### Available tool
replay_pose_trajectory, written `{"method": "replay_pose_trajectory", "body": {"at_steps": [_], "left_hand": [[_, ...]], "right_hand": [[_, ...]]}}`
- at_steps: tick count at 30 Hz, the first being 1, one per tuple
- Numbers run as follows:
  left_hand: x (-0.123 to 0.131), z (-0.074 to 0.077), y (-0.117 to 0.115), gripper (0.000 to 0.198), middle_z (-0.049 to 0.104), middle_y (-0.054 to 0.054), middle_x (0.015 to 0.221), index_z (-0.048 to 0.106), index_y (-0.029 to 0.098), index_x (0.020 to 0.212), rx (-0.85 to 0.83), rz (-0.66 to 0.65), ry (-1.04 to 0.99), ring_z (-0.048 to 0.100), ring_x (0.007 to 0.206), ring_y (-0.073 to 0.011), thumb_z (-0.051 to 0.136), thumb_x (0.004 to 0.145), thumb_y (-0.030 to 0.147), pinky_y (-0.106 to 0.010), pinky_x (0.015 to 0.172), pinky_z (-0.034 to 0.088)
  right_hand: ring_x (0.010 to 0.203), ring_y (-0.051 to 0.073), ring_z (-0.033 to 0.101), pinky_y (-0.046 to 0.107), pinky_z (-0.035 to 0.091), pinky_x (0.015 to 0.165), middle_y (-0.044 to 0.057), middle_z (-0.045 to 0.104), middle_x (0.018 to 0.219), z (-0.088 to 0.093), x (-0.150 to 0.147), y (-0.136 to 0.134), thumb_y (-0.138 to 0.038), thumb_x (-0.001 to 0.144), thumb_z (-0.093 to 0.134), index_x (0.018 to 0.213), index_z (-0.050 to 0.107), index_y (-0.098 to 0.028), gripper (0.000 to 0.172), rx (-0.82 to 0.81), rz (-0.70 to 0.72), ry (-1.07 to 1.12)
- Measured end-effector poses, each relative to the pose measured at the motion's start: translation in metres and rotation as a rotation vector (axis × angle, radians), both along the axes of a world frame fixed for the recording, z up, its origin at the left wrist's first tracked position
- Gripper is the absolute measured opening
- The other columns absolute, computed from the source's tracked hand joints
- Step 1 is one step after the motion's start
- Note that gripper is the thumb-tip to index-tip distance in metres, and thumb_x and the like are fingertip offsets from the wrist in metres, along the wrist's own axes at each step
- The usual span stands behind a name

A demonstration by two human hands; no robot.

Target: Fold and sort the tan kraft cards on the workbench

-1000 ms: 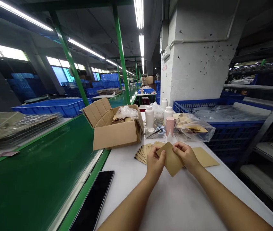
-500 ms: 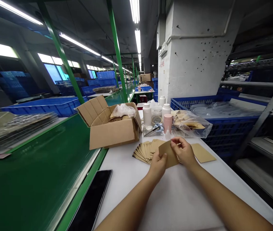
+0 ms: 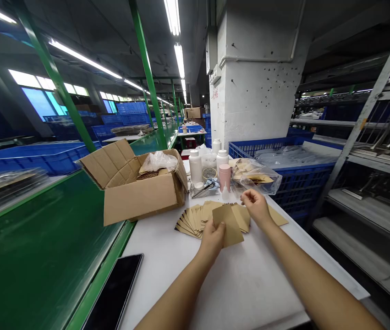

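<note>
My left hand point(image 3: 212, 237) grips a small brown kraft paper envelope point(image 3: 229, 225), thumb on its near face, held tilted above the white table. To the right of it, my right hand point(image 3: 255, 205) is raised clear of the paper, thumb and fingers pinched together; whatever may be between the fingertips is too small to make out. Behind the held piece, more kraft envelopes point(image 3: 190, 220) lie fanned out and overlapping, some with dark edges. Another brown piece point(image 3: 278, 216) rests beyond my right wrist, partly hidden by it.
An open cardboard box point(image 3: 143, 195) stands at the left, near white bottles point(image 3: 195, 167), a pink bottle point(image 3: 225, 178) and a clear bag of brown paper pieces point(image 3: 260, 176). A phone point(image 3: 114, 293) lies at the table's left edge beside the green conveyor point(image 3: 40, 247). Blue crates point(image 3: 291, 181) stand right.
My right hand has let go of the envelope's upper edge and moved away to the right. My left hand still holds the envelope. The camera view has swung to the right.
</note>
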State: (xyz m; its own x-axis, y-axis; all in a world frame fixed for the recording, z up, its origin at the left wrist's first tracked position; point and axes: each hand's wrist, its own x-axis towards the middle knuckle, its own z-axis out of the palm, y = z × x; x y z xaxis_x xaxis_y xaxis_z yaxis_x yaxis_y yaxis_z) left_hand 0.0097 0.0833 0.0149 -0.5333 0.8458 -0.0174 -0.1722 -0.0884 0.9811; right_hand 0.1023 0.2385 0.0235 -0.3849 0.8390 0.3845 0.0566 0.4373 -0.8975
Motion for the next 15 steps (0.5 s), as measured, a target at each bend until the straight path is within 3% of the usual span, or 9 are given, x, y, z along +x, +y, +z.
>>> {"method": "replay_pose_trajectory", "body": {"at_steps": [4, 8, 11, 15], "left_hand": [[-0.002, 0.002, -0.001, 0.03, 0.066, -0.007, 0.09, 0.058, 0.015, 0.101, 0.002, 0.022, -0.003, 0.062, 0.081, -0.0198, 0.051, 0.072, 0.018, -0.032, 0.072, 0.051], [-0.004, 0.004, 0.0, 0.037, 0.065, -0.008, 0.094, 0.054, 0.015, 0.107, 0.023, 0.047, 0.01, 0.062, 0.082, -0.0193, 0.051, 0.07, 0.014, -0.032, 0.075, 0.051], [-0.004, 0.008, -0.001, 0.052, 0.06, -0.01, 0.11, 0.044, 0.017, 0.121, 0.021, 0.106, 0.086, 0.06, 0.092, -0.0201, 0.051, 0.07, 0.015, -0.033, 0.081, 0.049], [-0.003, 0.018, -0.009, 0.074, 0.045, -0.01, 0.133, 0.024, 0.023, 0.139, 0.056, 0.25, 0.272, 0.05, 0.114, -0.02, 0.053, 0.071, 0.014, -0.035, 0.099, 0.038]], "right_hand": [[0.083, 0.021, 0.056, 0.034, 0.041, 0.076, 0.009, 0.061, 0.087, -0.011, 0.029, 0.051, -0.028, 0.075, 0.045, 0.082, 0.057, -0.017, 0.018, 0.217, -0.286, -0.549], [0.108, 0.033, 0.05, 0.039, 0.042, 0.082, 0.019, 0.055, 0.113, -0.029, 0.051, 0.078, -0.035, 0.069, 0.054, 0.103, 0.056, -0.013, 0.041, 0.068, -0.352, -0.95], [0.108, 0.034, 0.051, 0.039, 0.045, 0.079, 0.018, 0.057, 0.112, -0.034, 0.057, 0.081, -0.045, 0.062, 0.061, 0.101, 0.057, -0.013, 0.05, -0.014, -0.317, -1.04], [0.092, 0.029, 0.058, 0.035, 0.046, 0.07, 0.015, 0.063, 0.098, -0.032, 0.06, 0.081, -0.042, 0.052, 0.07, 0.084, 0.059, -0.015, 0.044, -0.157, -0.277, -0.981]]}}
